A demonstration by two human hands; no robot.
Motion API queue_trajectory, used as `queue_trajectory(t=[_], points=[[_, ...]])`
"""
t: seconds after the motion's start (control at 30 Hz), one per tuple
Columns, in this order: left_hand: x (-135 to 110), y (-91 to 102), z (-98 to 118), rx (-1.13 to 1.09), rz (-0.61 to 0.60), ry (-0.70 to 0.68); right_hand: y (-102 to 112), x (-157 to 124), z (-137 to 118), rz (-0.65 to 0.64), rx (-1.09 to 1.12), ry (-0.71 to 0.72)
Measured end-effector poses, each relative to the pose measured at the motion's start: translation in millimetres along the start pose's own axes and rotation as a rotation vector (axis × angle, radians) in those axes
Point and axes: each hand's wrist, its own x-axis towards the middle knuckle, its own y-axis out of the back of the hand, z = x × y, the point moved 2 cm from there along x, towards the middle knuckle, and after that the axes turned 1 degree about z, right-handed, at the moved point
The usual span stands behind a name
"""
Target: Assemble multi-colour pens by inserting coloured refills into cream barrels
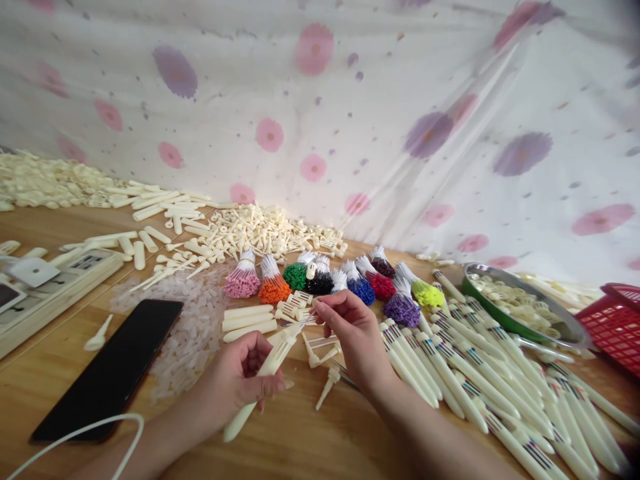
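My left hand [240, 380] is closed around a cream plastic pen barrel [273, 360], tilted with its slotted end up and to the right. At that end, my right hand [347, 327] pinches a thin pen refill [303, 323], mostly hidden by the fingertips. Just beyond my hands stand bundles of white refills with coloured ends, among them pink [243, 280], orange [273, 285], green [299, 272], blue [361, 287] and purple [401, 308]. Small slotted cream parts [295, 305] and a few plain barrels [250, 320] lie beside the barrel I hold. A cream pointed piece [329, 387] rests below my right hand.
Many multicolour pens [465, 373] cover the right side, near a metal bowl [467, 270] of small parts and a red basket [613, 320]. Leftward lie a black phone [110, 367], clear plastic pieces [193, 333] and a power strip [60, 293]. Cream parts [260, 230] pile against the flowered sheet.
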Motion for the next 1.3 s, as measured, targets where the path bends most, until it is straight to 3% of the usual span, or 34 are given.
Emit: queue_trajectory(t=[0.8,0.93,1.17,1.3], points=[[-0.8,1.9,-0.2,0.098,0.023,-0.048,-1.4,1.9,2.2,-0.011,0.145,-0.17],[-1.1,0.2,0.5,0.093,0.022,-0.043,-2.0,0.3,1.7,-0.021,0.096,-0.123],[-0.8,0.5,1.6,0.097,0.02,-0.045,-1.2,-2.8,2.1,0.004,-0.113,0.118],[-0.4,0.8,3.9,0.102,0.021,-0.048,-5.5,-6.8,2.8,-0.084,-0.099,0.068]])
